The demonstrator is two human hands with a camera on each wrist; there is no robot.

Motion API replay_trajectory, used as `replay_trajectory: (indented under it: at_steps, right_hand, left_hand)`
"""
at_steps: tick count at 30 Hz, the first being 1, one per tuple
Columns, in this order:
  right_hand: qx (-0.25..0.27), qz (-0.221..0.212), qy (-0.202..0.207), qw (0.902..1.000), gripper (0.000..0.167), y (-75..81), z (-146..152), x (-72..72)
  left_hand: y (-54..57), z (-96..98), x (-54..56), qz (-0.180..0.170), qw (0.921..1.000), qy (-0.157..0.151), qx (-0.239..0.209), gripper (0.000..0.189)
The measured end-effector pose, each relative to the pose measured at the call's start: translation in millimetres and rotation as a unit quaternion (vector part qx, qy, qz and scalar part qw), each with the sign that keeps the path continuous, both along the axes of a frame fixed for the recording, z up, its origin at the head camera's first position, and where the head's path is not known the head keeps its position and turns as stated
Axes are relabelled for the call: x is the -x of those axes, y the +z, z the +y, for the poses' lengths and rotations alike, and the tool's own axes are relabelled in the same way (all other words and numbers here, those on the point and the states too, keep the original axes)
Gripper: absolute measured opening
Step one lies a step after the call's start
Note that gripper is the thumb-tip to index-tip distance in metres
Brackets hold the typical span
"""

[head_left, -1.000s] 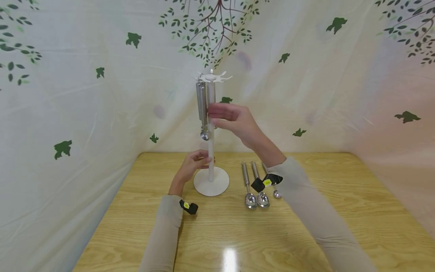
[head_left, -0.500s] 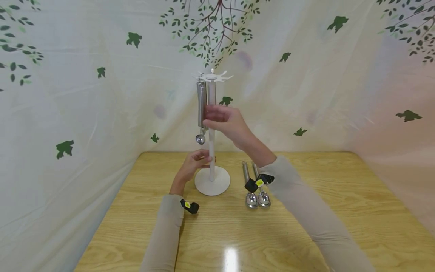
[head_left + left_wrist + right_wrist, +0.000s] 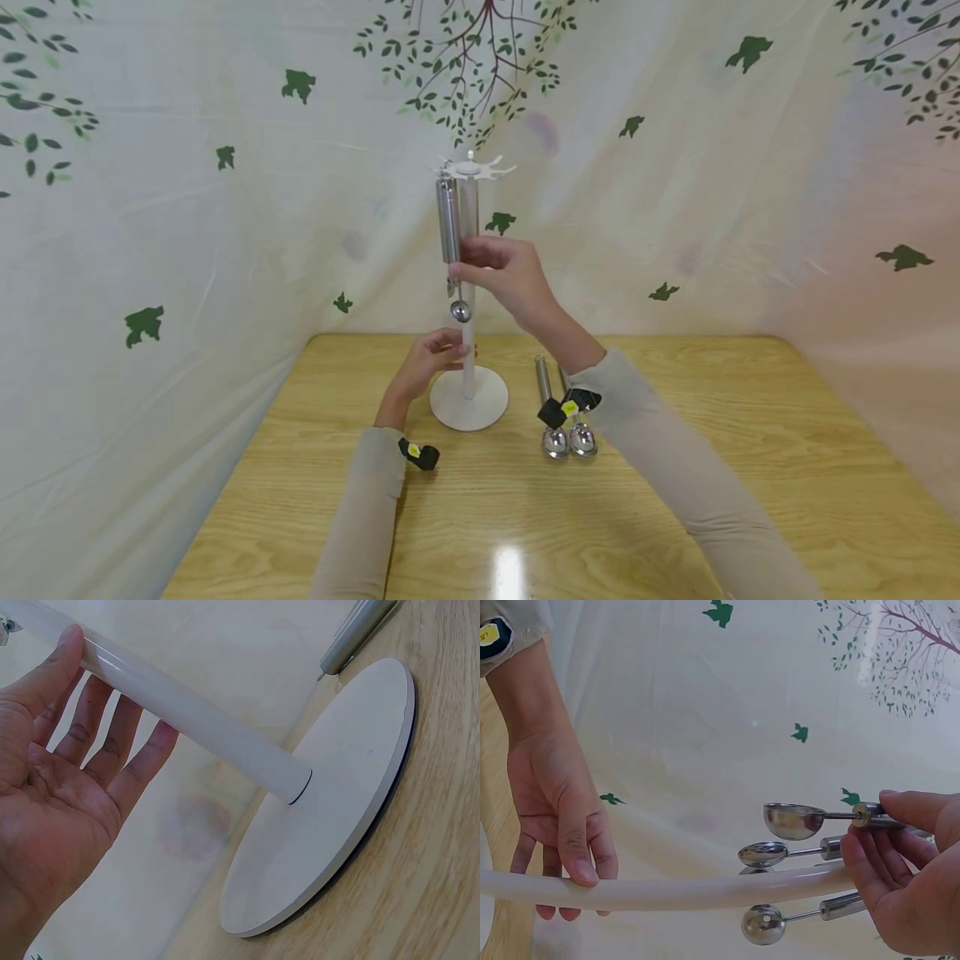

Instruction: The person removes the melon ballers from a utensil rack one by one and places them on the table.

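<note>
My left hand [image 3: 427, 362] grips the white pole [image 3: 195, 724] of an upright utensil stand, thumb in front and fingers behind, just above its round base [image 3: 352, 750]. Higher up, my right hand [image 3: 510, 275] pinches the tubular steel handle of a measuring spoon [image 3: 793, 822] between thumb and fingers. That spoon has a deep round bowl and hangs beside the pole from the hooked white top [image 3: 480, 172]. Other hanging spoons, among them a shallow-bowled spoon [image 3: 763, 854] and a round-bowled spoon [image 3: 764, 925], surround the pole near my right fingers.
Two steel spoons, a left spoon [image 3: 555, 442] and a right spoon [image 3: 582, 439], lie side by side on the wooden table [image 3: 360, 533], right of the base. My right wrist partly covers their handles. A leaf-printed cloth [image 3: 225, 250] hangs behind the table.
My right hand has shifted slightly left and down and now pinches a handle. The hanging bowls have swung about the pole. A third table spoon has gone from sight near my right sleeve.
</note>
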State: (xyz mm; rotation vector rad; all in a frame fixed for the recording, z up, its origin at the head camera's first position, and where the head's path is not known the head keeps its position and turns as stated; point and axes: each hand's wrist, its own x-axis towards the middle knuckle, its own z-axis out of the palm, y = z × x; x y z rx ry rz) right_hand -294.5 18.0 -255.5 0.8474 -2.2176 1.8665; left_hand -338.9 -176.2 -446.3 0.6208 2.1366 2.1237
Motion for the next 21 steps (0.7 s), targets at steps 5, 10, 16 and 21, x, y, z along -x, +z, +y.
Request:
replay_trajectory:
  at_steps: [5, 10, 16, 21]
  right_hand:
    - [0.009, 0.022, -0.005, 0.9997, 0.036, -0.9, -0.3, 0.3]
    - [0.04, 0.028, -0.001, 0.9988, 0.038, -1.3, -1.4, -0.4]
    - [0.042, 0.021, 0.001, 0.9989, 0.036, 0.5, -1.3, -2.8]
    - [0.038, 0.013, -0.003, 0.9992, 0.037, 4.3, 0.0, -5.4]
  left_hand:
    - [1.7, 0.1, 0.2, 0.001, 1.0, -0.004, 0.001, 0.016]
    - [3.3, -0.1, -0.2, -0.006, 1.0, -0.001, 0.001, 0.016]
    - [2.8, -0.6, -0.5, -0.01, 1.0, -0.001, 0.0, 0.018]
    - [3.2, 0.3, -1.4, -0.01, 0.9999, -0.003, 0.001, 0.018]
